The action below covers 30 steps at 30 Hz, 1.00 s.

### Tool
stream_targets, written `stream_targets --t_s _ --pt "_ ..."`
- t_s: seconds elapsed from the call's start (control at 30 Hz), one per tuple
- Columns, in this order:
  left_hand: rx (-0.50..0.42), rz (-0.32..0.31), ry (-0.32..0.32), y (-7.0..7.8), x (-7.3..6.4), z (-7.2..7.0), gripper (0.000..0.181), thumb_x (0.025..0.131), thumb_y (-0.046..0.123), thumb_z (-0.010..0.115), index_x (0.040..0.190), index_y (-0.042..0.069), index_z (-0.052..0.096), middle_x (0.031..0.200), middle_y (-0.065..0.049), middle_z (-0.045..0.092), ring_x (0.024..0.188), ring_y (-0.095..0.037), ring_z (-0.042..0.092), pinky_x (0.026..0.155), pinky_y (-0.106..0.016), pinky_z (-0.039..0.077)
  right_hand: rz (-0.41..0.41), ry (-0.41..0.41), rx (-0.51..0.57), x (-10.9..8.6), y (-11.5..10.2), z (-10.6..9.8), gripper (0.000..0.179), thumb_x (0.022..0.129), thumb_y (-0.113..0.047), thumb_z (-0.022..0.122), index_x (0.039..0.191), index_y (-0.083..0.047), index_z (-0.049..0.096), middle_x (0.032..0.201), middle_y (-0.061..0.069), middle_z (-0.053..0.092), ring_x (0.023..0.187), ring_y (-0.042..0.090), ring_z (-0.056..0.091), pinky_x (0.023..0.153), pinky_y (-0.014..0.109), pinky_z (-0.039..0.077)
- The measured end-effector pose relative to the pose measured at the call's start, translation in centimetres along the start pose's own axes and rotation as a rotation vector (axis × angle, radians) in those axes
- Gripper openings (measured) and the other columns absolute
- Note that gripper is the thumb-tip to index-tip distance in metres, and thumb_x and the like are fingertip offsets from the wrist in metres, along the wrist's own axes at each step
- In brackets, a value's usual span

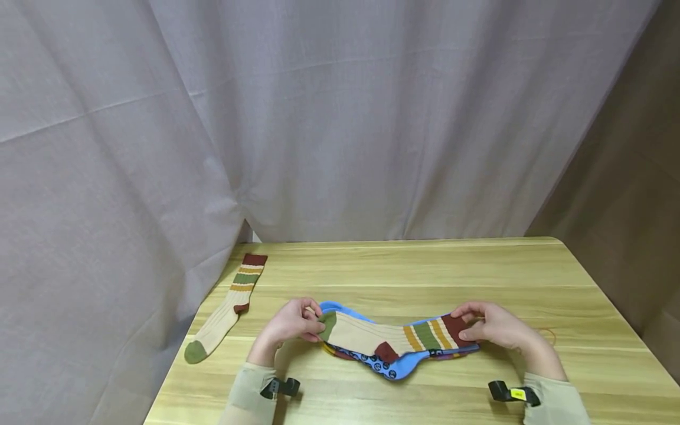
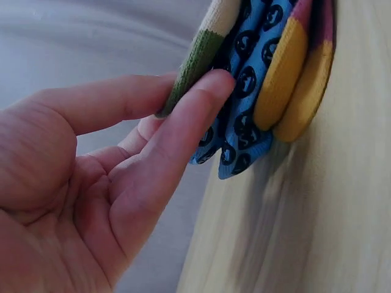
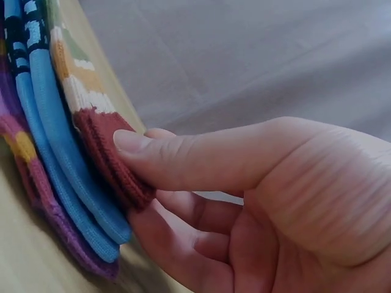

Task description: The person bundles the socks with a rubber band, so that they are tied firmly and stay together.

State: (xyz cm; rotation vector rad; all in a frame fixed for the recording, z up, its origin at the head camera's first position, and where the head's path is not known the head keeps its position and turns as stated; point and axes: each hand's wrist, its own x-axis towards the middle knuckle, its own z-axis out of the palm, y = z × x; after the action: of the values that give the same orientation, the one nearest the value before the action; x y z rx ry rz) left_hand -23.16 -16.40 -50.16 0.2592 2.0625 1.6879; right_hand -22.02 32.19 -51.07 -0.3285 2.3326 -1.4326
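A cream sock (image 1: 366, 334) with a green toe, maroon heel and cuff, and striped leg lies stretched sideways on top of a stack of socks. My left hand (image 1: 289, 324) pinches its green toe between thumb and fingers. At the other end, my right hand (image 1: 502, 327) grips the maroon cuff (image 3: 104, 143), thumb on top. Beneath are blue socks (image 1: 408, 363) with black round prints. Under those, the left wrist view shows socks with yellow toes (image 2: 281, 79); their purple cuff ends (image 3: 76, 241) appear in the right wrist view. The lower socks are mostly covered.
A matching cream sock (image 1: 223, 319) lies slanted near the left edge of the wooden table (image 1: 414, 271). Grey curtain (image 1: 372, 130) hangs behind the table and along its left side. Black camera mounts (image 1: 512, 392) sit at the wrists.
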Motion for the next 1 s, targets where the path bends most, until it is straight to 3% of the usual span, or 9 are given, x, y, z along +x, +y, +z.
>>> stream_targets --t_s 0.4,0.83,1.0 --pt "0.038 -0.034 0.089 -0.8 0.4 0.0 0.02 0.093 -0.001 0.079 0.103 -0.005 0.061 0.081 -0.014 0.072 0.068 -0.026 0.076 0.069 -0.045 0.066 0.013 0.058 -0.092 0.0 0.2 0.3 0.042 0.084 0.001 0.084 0.122 0.005 0.066 0.11 0.015 0.063 0.096 0.025 0.059 0.077 0.029 0.053" --pt "0.029 -0.03 0.104 -1.9 1.1 0.2 0.017 0.093 -0.005 0.078 0.098 -0.005 0.061 0.079 -0.022 0.072 0.062 -0.024 0.074 0.06 -0.037 0.065 0.004 0.049 -0.123 0.3 0.4 -0.1 0.041 0.087 -0.002 0.084 0.123 0.004 0.066 0.111 0.013 0.064 0.101 0.027 0.06 0.079 0.027 0.052" --pt "0.06 -0.025 0.146 -1.5 0.6 -0.9 0.018 0.094 0.0 0.078 0.102 -0.005 0.063 0.082 -0.018 0.074 0.066 -0.025 0.075 0.063 -0.04 0.066 -0.004 0.041 -0.108 0.2 0.7 -0.1 0.041 0.087 -0.001 0.083 0.123 0.006 0.065 0.11 0.014 0.064 0.096 0.025 0.06 0.076 0.028 0.052"
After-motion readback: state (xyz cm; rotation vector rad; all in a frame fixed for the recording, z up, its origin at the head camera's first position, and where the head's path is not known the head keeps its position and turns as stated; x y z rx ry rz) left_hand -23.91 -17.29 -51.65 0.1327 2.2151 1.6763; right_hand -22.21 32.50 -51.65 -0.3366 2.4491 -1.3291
